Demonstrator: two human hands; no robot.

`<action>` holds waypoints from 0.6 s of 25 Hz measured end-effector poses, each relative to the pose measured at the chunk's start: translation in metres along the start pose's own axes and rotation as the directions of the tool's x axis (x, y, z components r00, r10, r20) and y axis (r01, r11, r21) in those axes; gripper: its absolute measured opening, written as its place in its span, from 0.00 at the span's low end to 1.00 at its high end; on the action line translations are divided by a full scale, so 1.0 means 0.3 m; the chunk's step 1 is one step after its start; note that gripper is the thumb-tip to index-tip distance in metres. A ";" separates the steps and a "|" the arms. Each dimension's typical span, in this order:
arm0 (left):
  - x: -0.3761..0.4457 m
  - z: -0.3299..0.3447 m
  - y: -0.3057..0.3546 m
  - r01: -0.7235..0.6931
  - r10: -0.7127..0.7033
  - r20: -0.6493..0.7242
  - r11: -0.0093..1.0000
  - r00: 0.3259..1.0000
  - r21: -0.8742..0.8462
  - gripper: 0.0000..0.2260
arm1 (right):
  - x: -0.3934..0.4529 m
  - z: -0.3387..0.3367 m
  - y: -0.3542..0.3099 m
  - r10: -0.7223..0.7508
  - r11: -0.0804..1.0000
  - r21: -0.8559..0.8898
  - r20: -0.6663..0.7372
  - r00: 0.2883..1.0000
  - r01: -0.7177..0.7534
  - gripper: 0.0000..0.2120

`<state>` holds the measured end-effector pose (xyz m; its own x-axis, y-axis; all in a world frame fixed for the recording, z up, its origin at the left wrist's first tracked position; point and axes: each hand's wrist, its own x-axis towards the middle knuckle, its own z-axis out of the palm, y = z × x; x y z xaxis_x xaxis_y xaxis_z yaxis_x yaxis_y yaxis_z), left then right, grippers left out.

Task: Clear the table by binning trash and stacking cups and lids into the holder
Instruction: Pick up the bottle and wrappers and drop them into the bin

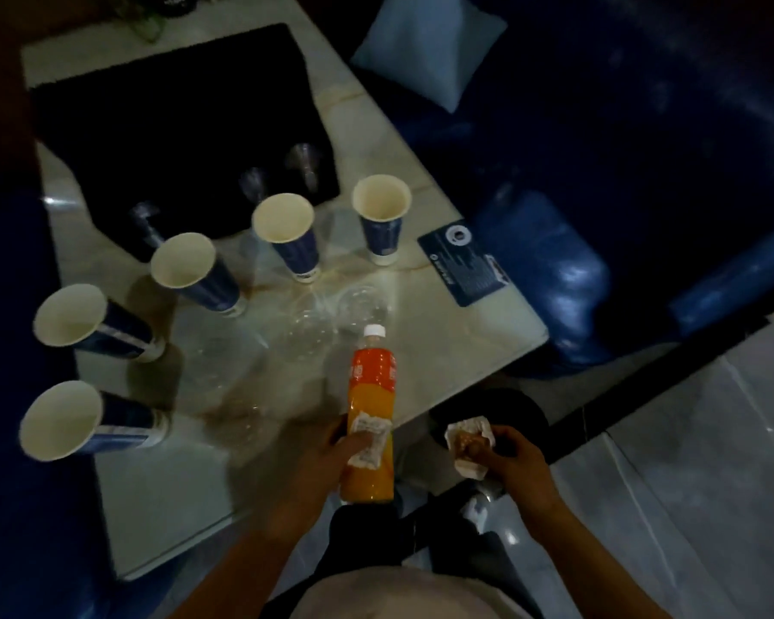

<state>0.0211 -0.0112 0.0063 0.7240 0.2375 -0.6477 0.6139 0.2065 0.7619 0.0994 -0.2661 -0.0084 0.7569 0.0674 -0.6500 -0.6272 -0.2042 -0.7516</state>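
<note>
Trash wrapper (469,446) pinched in my R hand (508,453) just above bin (517,406); L hand (331,457) grips bottle (371,417) w/ wrapper, long axis pointing away.

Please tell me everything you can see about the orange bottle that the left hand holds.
The orange bottle looks like clear plastic, filled with orange drink, with a white screw cap on and an orange-red label around its upper part. It stands about upright at the near edge of the pale table. The left hand grips its lower half and presses a crumpled white wrapper against its side. Label print is unreadable.
</note>
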 end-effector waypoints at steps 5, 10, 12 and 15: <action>0.029 0.256 -0.064 0.118 -0.121 0.177 0.993 0.977 0.031 0.18 | -0.079 -0.301 0.128 0.082 0.990 0.119 -0.098 0.992 -0.070 0.12; 0.094 0.474 -0.150 0.252 -0.305 0.243 0.941 0.921 0.228 0.17 | -0.115 -0.486 0.250 0.186 0.962 0.236 -0.184 0.965 -0.140 0.10; 0.131 0.528 -0.180 0.283 -0.365 0.250 0.907 0.897 0.311 0.23 | -0.110 -0.518 0.282 0.225 0.944 0.283 -0.187 0.956 -0.167 0.09; 0.205 0.608 -0.217 0.342 -0.442 0.184 0.849 0.878 0.403 0.28 | -0.074 -0.552 0.349 0.291 0.912 0.353 -0.196 0.937 -0.209 0.09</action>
<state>0.0830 -0.1833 -0.0825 0.4226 -0.0571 -0.9045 0.8957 -0.1262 0.4264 0.0472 -0.4506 -0.0542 0.5626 -0.1875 -0.8052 -0.7951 0.1440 -0.5891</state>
